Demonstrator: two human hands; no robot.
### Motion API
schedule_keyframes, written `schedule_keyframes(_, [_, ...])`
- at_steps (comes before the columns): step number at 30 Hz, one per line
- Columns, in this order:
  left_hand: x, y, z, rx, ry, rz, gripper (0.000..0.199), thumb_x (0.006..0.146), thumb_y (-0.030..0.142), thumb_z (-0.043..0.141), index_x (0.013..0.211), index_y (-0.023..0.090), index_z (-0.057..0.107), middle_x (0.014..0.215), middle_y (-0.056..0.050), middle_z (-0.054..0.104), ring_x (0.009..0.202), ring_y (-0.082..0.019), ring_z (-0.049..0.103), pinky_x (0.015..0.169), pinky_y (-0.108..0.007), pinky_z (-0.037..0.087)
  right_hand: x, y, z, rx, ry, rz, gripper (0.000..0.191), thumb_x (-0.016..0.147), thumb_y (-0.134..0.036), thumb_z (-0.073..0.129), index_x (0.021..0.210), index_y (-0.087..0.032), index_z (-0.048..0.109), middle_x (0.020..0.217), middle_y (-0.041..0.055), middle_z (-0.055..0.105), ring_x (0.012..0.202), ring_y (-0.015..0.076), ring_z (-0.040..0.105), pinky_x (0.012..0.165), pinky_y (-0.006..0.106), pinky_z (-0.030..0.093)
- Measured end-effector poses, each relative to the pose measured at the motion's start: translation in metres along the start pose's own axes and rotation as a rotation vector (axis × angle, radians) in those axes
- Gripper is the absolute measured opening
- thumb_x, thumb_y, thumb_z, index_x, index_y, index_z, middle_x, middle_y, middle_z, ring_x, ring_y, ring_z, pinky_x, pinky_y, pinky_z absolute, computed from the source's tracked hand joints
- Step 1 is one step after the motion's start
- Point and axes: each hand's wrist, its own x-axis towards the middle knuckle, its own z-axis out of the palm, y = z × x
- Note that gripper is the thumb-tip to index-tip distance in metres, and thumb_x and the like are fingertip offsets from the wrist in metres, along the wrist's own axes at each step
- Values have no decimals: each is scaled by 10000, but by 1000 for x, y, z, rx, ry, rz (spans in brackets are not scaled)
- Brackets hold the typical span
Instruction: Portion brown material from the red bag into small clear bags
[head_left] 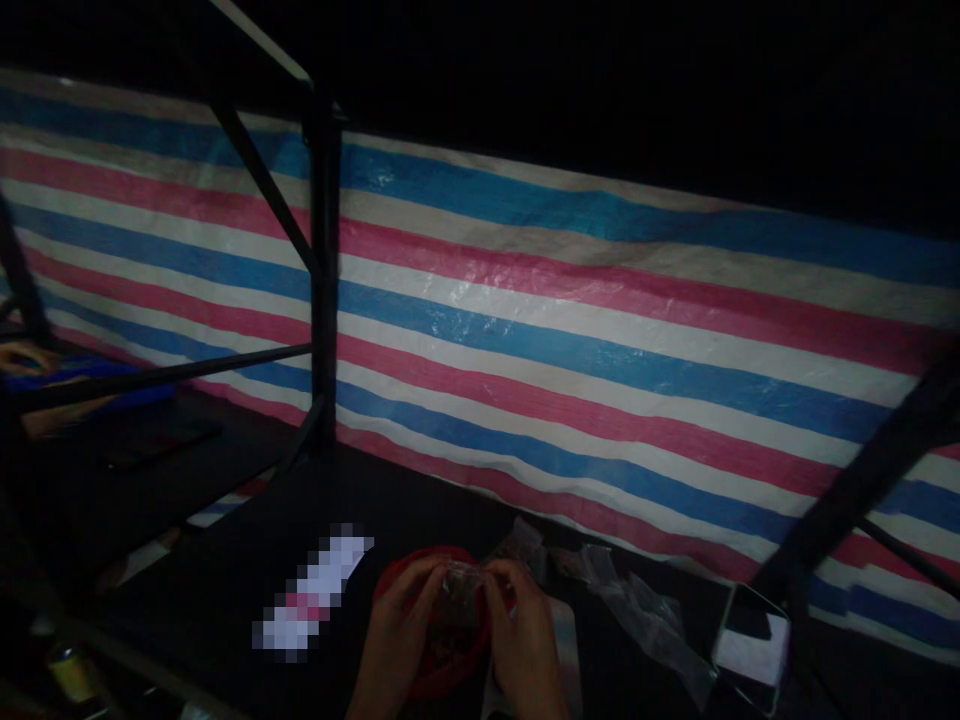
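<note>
One clear plastic piece [463, 576], pinched over the red container [446, 682] between the narrowed fingertips of left hand [403, 612] and right hand [523, 622], could tear if pulled unevenly or, should either grip slacken, slip onto the dark tabletop [217, 620].

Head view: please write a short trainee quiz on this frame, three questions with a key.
1. Which hand or hands pinch the clear plastic?
2. True or false: the red container sits at the far right edge of the picture.
3. The striped sheet shows: (a) green and yellow; (b) blue, pinkish red and white; (c) orange and purple.

Key: 1. Both, the left hand and the right hand. 2. False; it is near the bottom middle. 3. b.
</note>
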Motion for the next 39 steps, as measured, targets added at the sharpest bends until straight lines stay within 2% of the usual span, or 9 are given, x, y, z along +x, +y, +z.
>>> schedule_keyframes(5, [-2, 0, 3, 24, -7, 1, 471, 819, 687, 678, 903, 241, 805, 961, -79, 859, 935, -302, 811, 876, -399, 660, -5, 8, 2, 6, 25, 14, 327, 1045, -480, 497, 1023, -254, 732, 1030, 97, 794, 993, 267, 756, 940, 366, 566])
schedule_keyframes(12, [-4, -9, 5, 56, -20, -6, 460, 856, 647, 610, 927, 221, 768, 969, -95, 848, 944, -303, 810, 886, -404, 655, -12, 6, 12, 75, 9, 79, 323, 1009, -509, 530, 960, -253, 721, 905, 40, 784, 829, 221, 751, 793, 293, 591])
schedule_keyframes(20, [-33, -41, 15, 216, -22, 22, 458, 932, 570, 525, 1160, 248, 758, 1258, -121, 790, 1227, -325, 726, 1114, -512, 552, -12, 66, -58, -23, 165, 268, 564, 884, -717, 490, 831, -215, 743, 794, 119, 800, 742, 308, 773, 682, 388, 601])
schedule_keyframes(23, [-39, -58, -1, 344, 39, 24, 488, 790, 556, 655, 1123, 225, 785, 1346, -190, 697, 1382, -454, 564, 1234, -658, 366, -14, 87, -79, -97, 168, 304, 496, 835, -682, 538, 735, -241, 742, 753, 124, 805, 748, 338, 795, 708, 419, 609])
schedule_keyframes(26, [-30, -74, -18, 464, 144, -52, 720, 733, 553, 691, 1320, 136, 701, 1549, -295, 471, 1492, -614, 340, 1184, -854, 211, -18, 93, -86, -190, 185, 315, 438, 850, -601, 537, 779, -241, 777, 827, 145, 819, 829, 359, 807, 790, 453, 612])
schedule_keyframes(28, [-20, -80, -24, 488, 152, -85, 756, 719, 556, 660, 1328, 108, 676, 1490, -304, 503, 1449, -618, 401, 1146, -857, 285, -21, 90, -82, -266, 235, 316, 463, 881, -564, 516, 917, -204, 805, 1005, 206, 815, 975, 386, 793, 901, 498, 594])
schedule_keyframes(31, [-7, -82, -28, 456, 115, -89, 679, 724, 519, 566, 1253, 110, 687, 1282, -236, 662, 1270, -482, 637, 1123, -684, 480, -28, 74, -59, -352, 271, 277, 502, 961, -487, 455, 1122, -155, 794, 1206, 252, 761, 1162, 404, 726, 1047, 544, 524])
schedule_keyframes(36, [3, -70, -35, 399, 102, -69, 534, 764, 479, 504, 1151, 174, 707, 1241, -177, 770, 1193, -373, 736, 1080, -536, 573, -29, 39, 6, -371, 125, 132, 422, 827, -260, 721, 1242, -216, 784, 1249, 165, 790, 1233, 410, 688, 1117, 551, 465])
schedule_keyframes(39, [7, -60, -42, 389, 132, -63, 522, 799, 486, 494, 1156, 171, 709, 1206, -168, 791, 1164, -378, 754, 1031, -553, 601, -12, 28, 24, -350, 85, 90, 362, 857, -102, 623, 1130, -238, 816, 1083, 116, 834, 1066, 333, 766, 1028, 460, 530])
